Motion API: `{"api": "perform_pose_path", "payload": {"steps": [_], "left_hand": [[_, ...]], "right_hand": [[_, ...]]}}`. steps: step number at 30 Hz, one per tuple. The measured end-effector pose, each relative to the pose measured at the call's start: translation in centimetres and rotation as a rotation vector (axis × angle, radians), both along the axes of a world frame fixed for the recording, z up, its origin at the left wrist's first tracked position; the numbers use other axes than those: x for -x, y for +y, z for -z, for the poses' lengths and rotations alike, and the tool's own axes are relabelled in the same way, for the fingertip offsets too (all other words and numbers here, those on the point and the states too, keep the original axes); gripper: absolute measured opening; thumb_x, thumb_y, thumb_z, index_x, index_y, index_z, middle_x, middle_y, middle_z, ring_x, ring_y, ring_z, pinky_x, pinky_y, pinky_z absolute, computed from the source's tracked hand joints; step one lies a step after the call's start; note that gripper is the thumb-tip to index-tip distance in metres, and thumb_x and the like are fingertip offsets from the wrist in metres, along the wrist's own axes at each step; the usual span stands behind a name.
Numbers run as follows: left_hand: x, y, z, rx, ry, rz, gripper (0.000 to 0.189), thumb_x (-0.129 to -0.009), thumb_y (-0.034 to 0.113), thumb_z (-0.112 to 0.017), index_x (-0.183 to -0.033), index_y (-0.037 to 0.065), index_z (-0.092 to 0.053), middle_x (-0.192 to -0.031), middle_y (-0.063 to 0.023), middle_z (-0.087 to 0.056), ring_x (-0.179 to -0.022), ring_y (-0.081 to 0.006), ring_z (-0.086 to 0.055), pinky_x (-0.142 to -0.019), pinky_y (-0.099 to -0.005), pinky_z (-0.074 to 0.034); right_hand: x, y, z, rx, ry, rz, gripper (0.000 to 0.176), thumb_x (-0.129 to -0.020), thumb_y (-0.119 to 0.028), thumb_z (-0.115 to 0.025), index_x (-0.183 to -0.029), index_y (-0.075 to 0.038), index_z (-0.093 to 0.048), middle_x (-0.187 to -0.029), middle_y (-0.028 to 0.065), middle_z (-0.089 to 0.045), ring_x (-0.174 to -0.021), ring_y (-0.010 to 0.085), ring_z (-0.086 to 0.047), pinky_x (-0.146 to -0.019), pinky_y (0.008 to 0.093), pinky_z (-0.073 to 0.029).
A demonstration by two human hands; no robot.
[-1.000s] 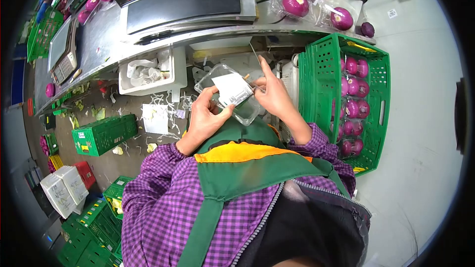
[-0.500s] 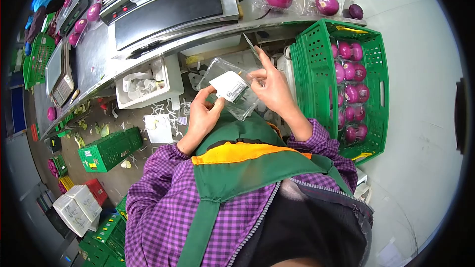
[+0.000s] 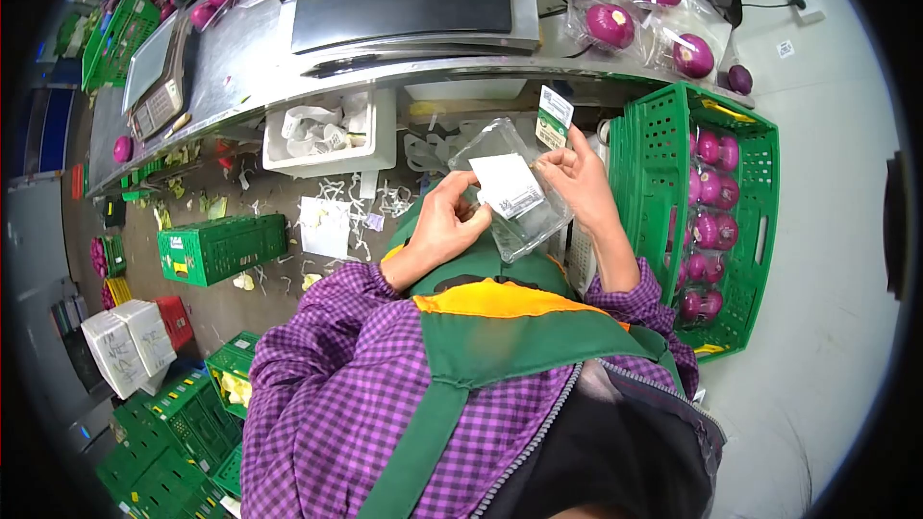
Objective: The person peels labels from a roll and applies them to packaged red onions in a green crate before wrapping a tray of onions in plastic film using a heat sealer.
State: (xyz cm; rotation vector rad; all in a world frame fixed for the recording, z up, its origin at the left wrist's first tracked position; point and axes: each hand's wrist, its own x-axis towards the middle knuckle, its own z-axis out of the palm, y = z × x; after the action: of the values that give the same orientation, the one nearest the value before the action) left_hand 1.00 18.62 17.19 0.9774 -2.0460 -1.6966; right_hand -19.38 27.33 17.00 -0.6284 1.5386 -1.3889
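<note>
My left hand (image 3: pixel 444 223) is closed, pinching the left edge of a white printed label (image 3: pixel 507 185) between thumb and fingertips. On my right, my right hand (image 3: pixel 585 181) has a green and white label card (image 3: pixel 554 117) sticking up from its fingers, its printed face with a code toward me. The thumb and fingertip of that hand pinch together close to the white label's right edge. Behind and under both hands, a clear plastic tray (image 3: pixel 540 231) rests tilted in front of the green apron (image 3: pixel 510 356), partly covered by the white label.
Green crates (image 3: pixel 646 221) are stacked at right, the top one holding wrapped red onions (image 3: pixel 713 229). A black-topped wrapping machine (image 3: pixel 404 14) and a scale (image 3: pixel 159 86) stand on the metal bench (image 3: pixel 240 58). Below hangs a white bin (image 3: pixel 385 149) of scraps; paper strips litter the floor.
The view has shifted, so the bench and crates sit differently in frame. The card in my right hand has turned from edge-on to show its printed face. My left hand still pinches the white label.
</note>
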Motion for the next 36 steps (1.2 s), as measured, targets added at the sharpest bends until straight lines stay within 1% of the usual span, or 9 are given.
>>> {"api": "perform_pose_path", "payload": {"steps": [5, 7, 11, 19, 21, 25, 27, 31, 36], "left_hand": [[-0.7, 0.3, 1.1, -0.041, 0.014, 0.043, 0.043, -0.081, 0.001, -0.06, -0.123, -0.002, -0.053, -0.1, -0.0024, -0.055, -0.064, -0.0025, -0.055, -0.056, -0.0207, -0.042], [-0.9, 0.8, 2.9, -0.257, 0.285, -0.005, 0.043, -0.08, 0.002, -0.058, -0.122, 0.0, -0.053, -0.1, -0.0026, -0.057, -0.065, -0.0053, -0.053, -0.058, -0.0204, -0.042], [-2.1, -0.2, 1.9, -0.549, 0.195, 0.077, 0.051, -0.082, 0.003, -0.054, -0.132, 0.003, -0.046, -0.106, -0.0037, -0.06, -0.081, -0.0076, -0.056, -0.068, -0.0226, -0.045], [-0.1, 0.4, 2.7, -0.368, 0.228, -0.045, 0.046, -0.087, 0.022, -0.067, -0.127, 0.004, -0.053, -0.108, -0.0052, -0.063, -0.082, -0.0101, -0.058, -0.069, -0.0245, -0.046], [0.2, -0.3, 2.9, -0.033, 0.108, -0.046, 0.039, -0.085, 0.021, -0.07, -0.118, 0.004, -0.06, -0.106, -0.0068, -0.063, -0.078, -0.0114, -0.059, -0.066, -0.0255, -0.047], [1.1, -0.1, 0.4, 0.184, -0.055, 0.002, 0.033, -0.084, 0.02, -0.07, -0.111, 0.004, -0.063, -0.101, -0.0088, -0.062, -0.072, -0.0143, -0.059, -0.063, -0.027, -0.047], [1.8, 0.2, 1.0, 0.348, 0.114, 0.044, 0.032, -0.083, 0.02, -0.07, -0.111, 0.004, -0.063, -0.098, -0.0092, -0.061, -0.068, -0.0164, -0.058, -0.061, -0.0284, -0.047], [1.6, 0.2, 2.3, 0.108, 0.047, 0.181, 0.037, -0.084, 0.01, -0.061, -0.12, 0.001, -0.057, -0.105, -0.0107, -0.058, -0.085, -0.0168, -0.057, -0.072, -0.0293, -0.046], [1.0, -0.3, 6.4, -0.028, 0.095, 0.203, 0.041, -0.082, 0.006, -0.049, -0.122, 0.001, -0.054, -0.11, -0.0139, -0.056, -0.081, -0.0182, -0.059, -0.07, -0.0306, -0.048]], "right_hand": [[-0.5, 0.0, -0.6, 0.043, -0.141, 0.014, 0.067, -0.084, -0.001, -0.064, -0.141, 0.0, -0.029, -0.089, 0.0044, -0.062, -0.08, 0.0082, -0.058, -0.073, 0.0222, -0.048], [-1.2, -0.1, -0.5, 0.057, -0.121, -0.011, 0.068, -0.083, -0.001, -0.063, -0.142, 0.0, -0.028, -0.089, 0.0045, -0.061, -0.08, 0.0082, -0.058, -0.073, 0.0223, -0.048], [-2.5, -0.1, -0.5, 0.118, 0.091, 0.001, 0.07, -0.084, 0.001, -0.06, -0.144, -0.001, -0.022, -0.088, 0.0051, -0.057, -0.08, 0.0092, -0.058, -0.071, 0.0226, -0.05], [-2.3, 0.1, -1.6, 0.189, -0.004, 0.186, 0.071, -0.086, 0.004, -0.057, -0.146, -0.005, -0.02, -0.091, 0.0081, -0.054, -0.081, 0.0119, -0.059, -0.069, 0.0271, -0.056], [-2.2, 0.2, -2.0, 0.159, 0.585, 0.222, 0.073, -0.083, 0.002, -0.063, -0.145, -0.004, -0.025, -0.096, 0.0107, -0.057, -0.082, 0.0157, -0.06, -0.072, 0.0314, -0.055], [-3.1, 0.3, -3.7, 0.141, 0.935, 0.086, 0.084, -0.072, -0.01, -0.076, -0.144, -0.006, -0.032, -0.099, 0.009, -0.063, -0.094, 0.0269, -0.056, -0.088, 0.0407, -0.043], [-3.7, 0.2, -3.1, 0.119, 1.01, -0.017, 0.088, -0.069, -0.009, -0.077, -0.144, -0.006, -0.031, -0.097, 0.0082, -0.063, -0.095, 0.0276, -0.056, -0.09, 0.0409, -0.04], [-5.0, 1.0, -0.9, 0.079, 0.836, -0.025, 0.086, -0.07, -0.004, -0.074, -0.144, -0.006, -0.031, -0.092, 0.0062, -0.063, -0.093, 0.0261, -0.057, -0.091, 0.0407, -0.04], [-4.8, 3.3, 1.4, -0.033, 0.853, -0.068, 0.083, -0.071, 0.0, -0.071, -0.144, -0.004, -0.031, -0.094, 0.0081, -0.062, -0.093, 0.0264, -0.057, -0.092, 0.0414, -0.039]]}}
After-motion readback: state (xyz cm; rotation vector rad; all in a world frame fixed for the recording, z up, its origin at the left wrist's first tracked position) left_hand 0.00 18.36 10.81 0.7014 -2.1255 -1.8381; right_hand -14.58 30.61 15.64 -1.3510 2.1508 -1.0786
